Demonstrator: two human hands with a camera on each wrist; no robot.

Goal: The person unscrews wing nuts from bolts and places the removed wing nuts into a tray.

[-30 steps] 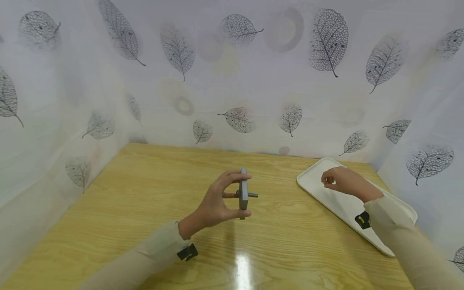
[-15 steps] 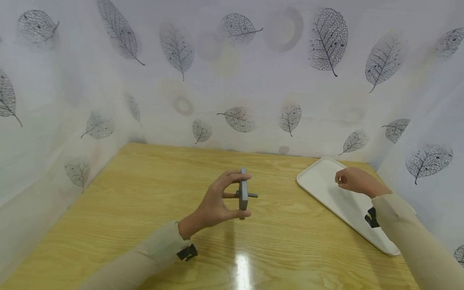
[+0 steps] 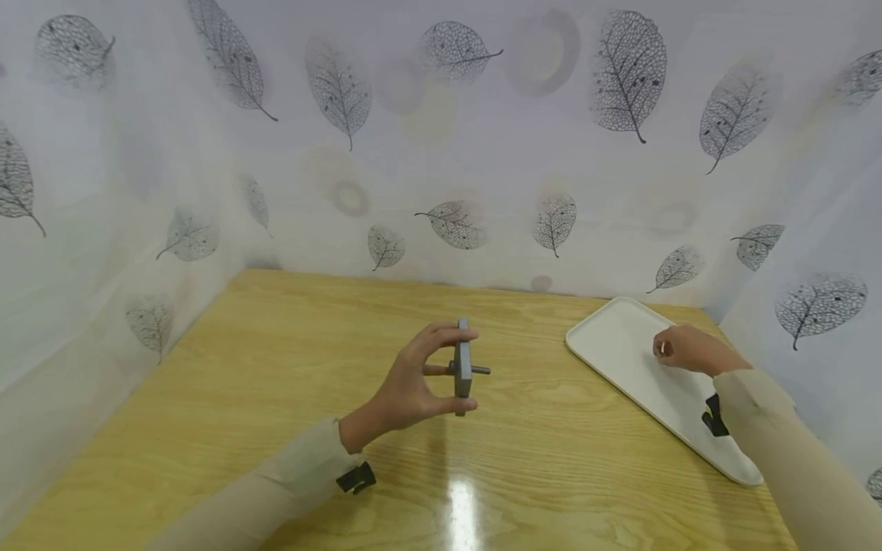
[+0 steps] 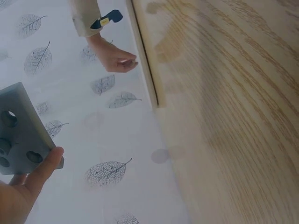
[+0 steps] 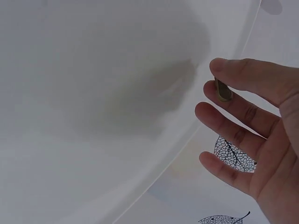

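Upright over the table, a grey rectangular plate [image 3: 463, 383] is held by my left hand [image 3: 400, 390], thumb at the bottom edge and fingers at the top. A bolt [image 3: 481, 370] runs through the plate and sticks out to the right. Several round holes show in the plate [image 4: 21, 135] in the left wrist view. Over the white tray, my right hand [image 3: 697, 350] pinches a small brass-coloured metal piece [image 5: 224, 92] with a rounded end between thumb and index finger. The fingers hide part of it, so its kind cannot be told.
The white tray [image 3: 616, 325] lies slantwise at the right side of the wooden table [image 3: 289, 344]. Leaf-patterned white sheeting [image 3: 482, 153] stands behind the table and along both sides.
My right hand has moved to the right and slightly down over the tray, still pinching the small piece. The left hand and the plate stay where they were.
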